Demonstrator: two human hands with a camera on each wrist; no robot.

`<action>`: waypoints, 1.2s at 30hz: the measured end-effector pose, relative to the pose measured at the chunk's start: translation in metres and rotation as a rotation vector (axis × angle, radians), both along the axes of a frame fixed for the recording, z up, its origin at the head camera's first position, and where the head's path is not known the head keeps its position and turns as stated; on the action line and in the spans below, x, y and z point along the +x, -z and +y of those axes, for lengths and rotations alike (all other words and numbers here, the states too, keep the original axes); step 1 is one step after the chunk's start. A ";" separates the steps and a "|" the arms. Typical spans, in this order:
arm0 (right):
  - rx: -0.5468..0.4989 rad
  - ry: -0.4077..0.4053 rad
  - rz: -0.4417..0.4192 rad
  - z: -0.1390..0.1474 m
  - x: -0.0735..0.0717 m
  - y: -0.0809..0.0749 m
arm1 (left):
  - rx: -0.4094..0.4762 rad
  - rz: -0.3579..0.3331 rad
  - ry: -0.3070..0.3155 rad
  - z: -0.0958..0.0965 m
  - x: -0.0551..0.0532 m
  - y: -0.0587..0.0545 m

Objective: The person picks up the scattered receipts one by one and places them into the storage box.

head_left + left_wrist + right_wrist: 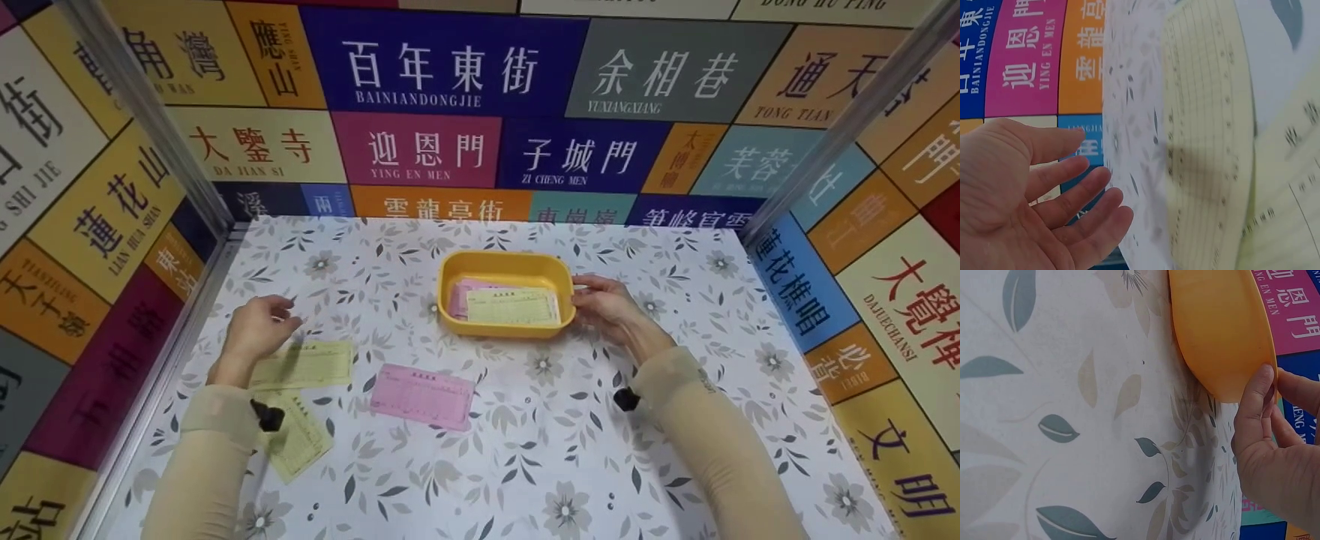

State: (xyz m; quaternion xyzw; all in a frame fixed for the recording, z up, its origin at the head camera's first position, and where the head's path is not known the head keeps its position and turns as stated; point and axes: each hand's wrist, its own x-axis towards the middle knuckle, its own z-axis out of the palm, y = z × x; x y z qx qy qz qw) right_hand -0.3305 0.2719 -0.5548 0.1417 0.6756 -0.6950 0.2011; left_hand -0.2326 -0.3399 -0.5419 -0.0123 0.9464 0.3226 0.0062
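A yellow plastic basin point(506, 330) stands on the table, holding yellow slips point(510, 307) and pink slips point(461, 300). My right hand point(611, 306) pinches its right end at the rim; the right wrist view shows the thumb point(1258, 391) against the outer wall. My left hand point(259, 330) is raised over the left side of the table, its fingers loosely bent around nothing. Beneath and beside it lie two printed yellow slips, one crosswise point(319, 365) and one slanted point(300, 442), which the left sleeve partly covers. A pink slip point(424, 397) lies flat between the hands, nearer the front.
The table is covered with a white leaf-and-flower cloth point(525, 465). Colourful panels with printed place names point(420, 150) wall in the back and both sides. Metal posts point(172, 142) stand at the rear corners.
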 end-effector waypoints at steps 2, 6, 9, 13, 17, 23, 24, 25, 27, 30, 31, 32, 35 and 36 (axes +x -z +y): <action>-0.010 0.000 0.005 0.000 0.000 0.000 | -0.031 0.009 -0.005 -0.008 0.004 0.003; -0.012 -0.004 0.004 0.001 -0.001 -0.001 | -0.102 0.013 -0.020 -0.020 0.011 0.010; -0.006 0.005 -0.012 0.003 -0.001 -0.001 | -0.138 0.003 -0.023 -0.025 0.015 0.016; 0.003 0.010 -0.023 0.004 -0.002 0.000 | -0.149 -0.025 0.000 -0.029 0.019 0.021; -0.007 0.004 -0.012 0.004 -0.001 0.001 | -0.156 -0.052 0.024 -0.032 0.022 0.023; -0.027 0.001 -0.003 0.002 -0.001 0.002 | -0.175 -0.072 0.045 -0.036 0.024 0.021; -0.028 0.002 -0.005 0.002 -0.002 0.001 | -0.176 -0.077 0.049 -0.037 0.024 0.021; -0.026 0.005 -0.008 0.002 -0.002 0.001 | -0.176 -0.082 0.053 -0.037 0.023 0.021; -0.022 0.008 -0.015 0.002 -0.002 0.001 | -0.175 -0.099 0.060 -0.039 0.023 0.021; -0.018 0.012 -0.026 0.002 -0.002 0.001 | -0.172 -0.121 0.068 -0.040 0.021 0.022; -0.016 0.012 -0.028 0.002 -0.002 0.001 | -0.170 -0.125 0.070 -0.041 0.020 0.022; -0.015 0.012 -0.030 0.002 -0.002 0.001 | -0.168 -0.128 0.072 -0.041 0.020 0.023; -0.012 0.009 -0.030 0.001 -0.002 0.001 | -0.160 -0.129 0.073 -0.043 0.018 0.024; -0.015 0.007 -0.028 0.001 -0.002 0.002 | -0.157 -0.129 0.072 -0.043 0.018 0.025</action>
